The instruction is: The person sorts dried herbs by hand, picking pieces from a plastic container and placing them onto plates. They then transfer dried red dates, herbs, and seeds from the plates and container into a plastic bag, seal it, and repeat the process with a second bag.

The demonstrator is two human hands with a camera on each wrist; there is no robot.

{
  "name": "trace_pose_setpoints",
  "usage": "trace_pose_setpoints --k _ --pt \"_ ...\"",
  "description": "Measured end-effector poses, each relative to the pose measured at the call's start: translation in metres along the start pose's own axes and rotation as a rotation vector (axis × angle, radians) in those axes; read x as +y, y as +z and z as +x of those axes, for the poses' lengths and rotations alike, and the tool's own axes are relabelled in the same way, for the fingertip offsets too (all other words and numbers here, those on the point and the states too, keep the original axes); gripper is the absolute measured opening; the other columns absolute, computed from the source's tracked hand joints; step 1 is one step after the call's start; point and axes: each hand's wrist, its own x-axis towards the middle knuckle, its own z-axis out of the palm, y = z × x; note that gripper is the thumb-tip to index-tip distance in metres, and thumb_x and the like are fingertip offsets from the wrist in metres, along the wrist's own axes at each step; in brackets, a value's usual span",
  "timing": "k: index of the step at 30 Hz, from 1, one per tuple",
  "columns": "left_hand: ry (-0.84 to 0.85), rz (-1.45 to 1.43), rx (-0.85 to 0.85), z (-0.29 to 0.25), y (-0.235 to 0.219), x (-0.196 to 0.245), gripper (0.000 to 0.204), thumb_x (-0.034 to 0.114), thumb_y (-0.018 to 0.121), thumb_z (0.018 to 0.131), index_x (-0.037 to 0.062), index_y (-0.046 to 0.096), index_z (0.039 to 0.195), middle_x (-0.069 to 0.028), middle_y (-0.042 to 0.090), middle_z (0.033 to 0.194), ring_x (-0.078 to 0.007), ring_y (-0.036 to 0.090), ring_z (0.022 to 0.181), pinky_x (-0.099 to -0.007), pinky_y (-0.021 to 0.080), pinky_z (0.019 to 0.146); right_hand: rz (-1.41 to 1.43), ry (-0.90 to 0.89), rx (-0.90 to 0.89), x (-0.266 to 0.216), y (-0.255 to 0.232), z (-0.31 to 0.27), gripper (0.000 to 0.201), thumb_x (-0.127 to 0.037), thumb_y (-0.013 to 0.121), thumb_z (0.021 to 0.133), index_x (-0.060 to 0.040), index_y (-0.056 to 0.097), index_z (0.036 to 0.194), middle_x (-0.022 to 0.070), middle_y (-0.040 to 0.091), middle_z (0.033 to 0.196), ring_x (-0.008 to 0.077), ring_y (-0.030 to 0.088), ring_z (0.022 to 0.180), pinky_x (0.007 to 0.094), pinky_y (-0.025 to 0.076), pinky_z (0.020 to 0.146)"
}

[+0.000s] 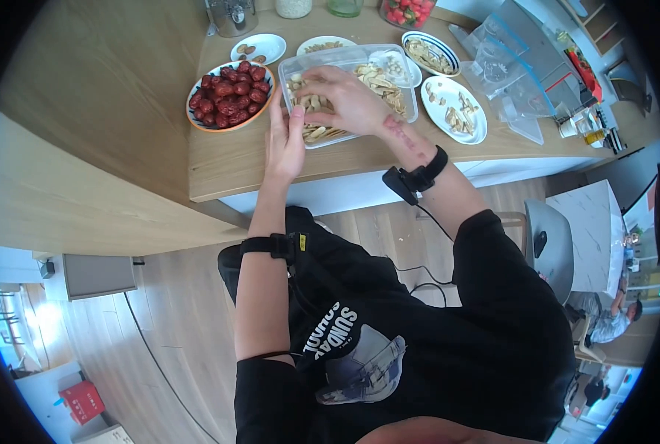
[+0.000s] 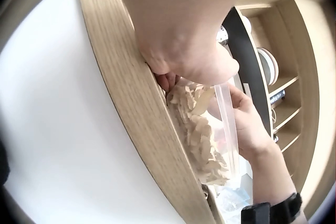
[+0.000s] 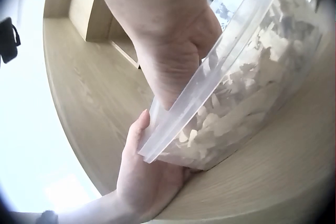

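A clear plastic container of pale dried slices and small rounded pieces stands on the wooden counter. My left hand grips its near-left corner, thumb up at the rim and the other fingers along the outside wall. My right hand reaches over the rim into the left part of the container. Its fingers bend down at the rounded pieces, and the container wall and the hand itself hide the tips in the right wrist view. I cannot tell whether they pinch any. A small dish of white pieces sits at the container's far right.
Left of the container is a bowl of red dates, with a plate of a few brown nuts behind. On the right are an oval plate of pale pieces, a striped bowl of dried slices and clear plastic containers. Jars line the back.
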Motion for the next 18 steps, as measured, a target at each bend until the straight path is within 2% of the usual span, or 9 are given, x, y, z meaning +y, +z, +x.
trace_pose_setpoints --k 1,2,3,5,7,11,13,18 --pt "0.003 -0.002 0.008 0.002 -0.001 -0.003 0.058 0.036 0.045 0.104 0.0152 0.025 0.155 -0.0204 0.063 0.119 -0.029 0.064 0.106 -0.0406 0.048 0.093 -0.003 0.002 -0.039 0.005 -0.001 -0.003 0.035 -0.028 0.076 0.084 -0.0106 0.068 0.113 0.0112 0.059 0.13 0.0332 0.055 0.123 0.0443 0.045 0.102" --pt "-0.009 0.018 0.011 0.002 -0.002 -0.001 0.058 0.035 0.045 0.104 0.0149 0.025 0.155 -0.0203 0.063 0.118 -0.0288 0.064 0.105 -0.0406 0.048 0.093 0.024 -0.017 -0.029 0.013 -0.004 -0.007 0.028 -0.024 0.077 0.082 -0.0096 0.071 0.105 0.0114 0.062 0.127 0.0323 0.061 0.114 0.0415 0.049 0.095" --pt "-0.027 0.037 0.011 0.0 -0.001 -0.003 0.058 0.034 0.045 0.104 0.0146 0.026 0.155 -0.0203 0.063 0.116 -0.0286 0.064 0.104 -0.0406 0.048 0.092 0.026 -0.017 -0.036 0.018 -0.007 -0.011 0.028 -0.024 0.077 0.082 -0.0096 0.071 0.105 0.0114 0.062 0.127 0.0323 0.061 0.114 0.0415 0.049 0.095" --pt "-0.006 0.018 0.024 0.001 0.001 -0.007 0.057 0.033 0.046 0.104 0.0142 0.026 0.154 -0.0203 0.063 0.116 -0.0282 0.064 0.103 -0.0403 0.048 0.092 0.055 0.068 -0.047 0.026 -0.017 -0.023 0.019 -0.017 0.075 0.079 -0.0054 0.072 0.095 0.0122 0.065 0.12 0.0316 0.066 0.101 0.0412 0.053 0.088" --pt "0.023 0.001 0.03 0.002 0.002 -0.009 0.057 0.032 0.046 0.104 0.0138 0.027 0.154 -0.0204 0.063 0.115 -0.0278 0.064 0.102 -0.04 0.048 0.091 0.02 0.095 -0.064 0.03 -0.031 -0.031 0.016 -0.011 0.073 0.081 -0.004 0.072 0.094 0.0123 0.066 0.121 0.031 0.067 0.098 0.0408 0.054 0.087" --pt "0.001 0.002 0.044 -0.001 0.004 -0.004 0.056 0.033 0.046 0.104 0.014 0.029 0.154 -0.0188 0.064 0.114 -0.0243 0.063 0.101 -0.0373 0.048 0.09 -0.027 0.143 -0.123 0.037 -0.044 -0.041 0.019 -0.006 0.068 0.082 -0.0031 0.072 0.1 0.0143 0.065 0.121 0.0318 0.067 0.097 0.0402 0.054 0.087" --pt "0.027 0.084 0.078 0.002 0.002 -0.007 0.057 0.034 0.046 0.104 0.0138 0.029 0.154 -0.0177 0.064 0.114 -0.0221 0.062 0.101 -0.0361 0.047 0.09 -0.015 0.155 -0.056 0.024 -0.049 -0.033 0.026 -0.009 0.069 0.083 -0.0047 0.069 0.109 0.0133 0.065 0.12 0.03 0.067 0.101 0.0373 0.056 0.085" --pt "0.072 -0.006 0.061 -0.001 0.002 -0.008 0.057 0.035 0.046 0.104 0.0121 0.03 0.154 -0.0162 0.063 0.115 -0.0205 0.06 0.102 -0.0346 0.046 0.09 0.085 0.169 -0.077 0.017 -0.012 -0.006 0.032 -0.011 0.068 0.086 -0.0065 0.065 0.117 0.0133 0.065 0.111 0.0305 0.068 0.095 0.0395 0.055 0.083"
